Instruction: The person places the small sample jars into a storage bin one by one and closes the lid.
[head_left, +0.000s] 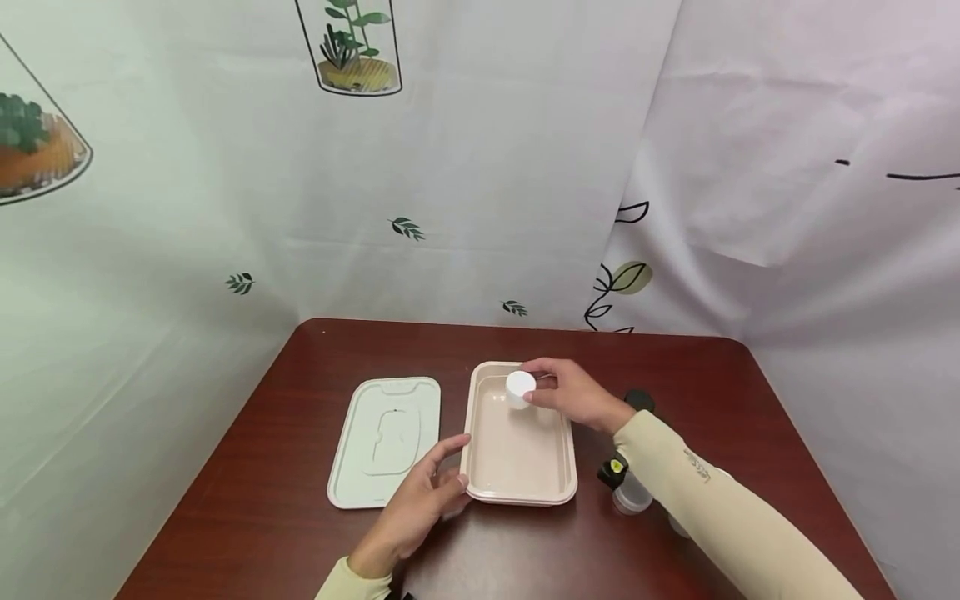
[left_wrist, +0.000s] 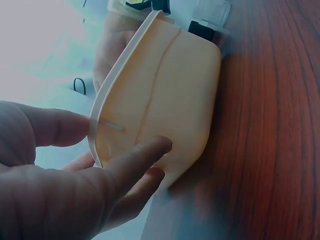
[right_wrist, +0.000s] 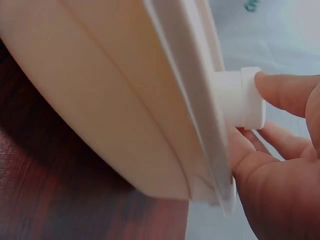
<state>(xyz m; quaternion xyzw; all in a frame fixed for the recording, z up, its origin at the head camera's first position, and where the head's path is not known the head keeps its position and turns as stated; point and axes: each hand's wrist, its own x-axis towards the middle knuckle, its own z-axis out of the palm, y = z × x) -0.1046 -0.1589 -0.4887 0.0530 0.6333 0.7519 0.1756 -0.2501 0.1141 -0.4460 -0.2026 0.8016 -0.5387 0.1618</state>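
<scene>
A: Right hand (head_left: 572, 392) first. You had it clamped on a small white jar (head_left: 521, 387), fingertips pinching near the cap. Where was the jar?

B: At the far end of the cream bin (head_left: 517, 467), cap uppermost, within the rim as your head view showed it. Its base was hidden; couldn't tell whether it touched the bin's floor.

A: And your left hand (head_left: 417, 504)?

B: Fingers apart, fairly straight, resting against the bin's left side rather than wrapped round it. Light steadying, I judged.

A: What could have gone wrong?

B: Your pinch sat high, so a slip at the smooth cap might have tipped the jar. A knock on the far rim might have slid the bin, with so loose a hand bracing it.

A: Edges?

B: The far rim stood near the table's (head_left: 247, 517) back edge, a strip of wood between. On your left, the white lid (head_left: 386, 442) lay flat just beside the bin, leaving your left hand a narrow gap. Your right sleeve (head_left: 720, 500) crossed above a clear container (head_left: 632, 498) and a dark round object (head_left: 639, 401); a low forearm could have toppled either. Most room for the jar lay within the bin, toward you.
</scene>
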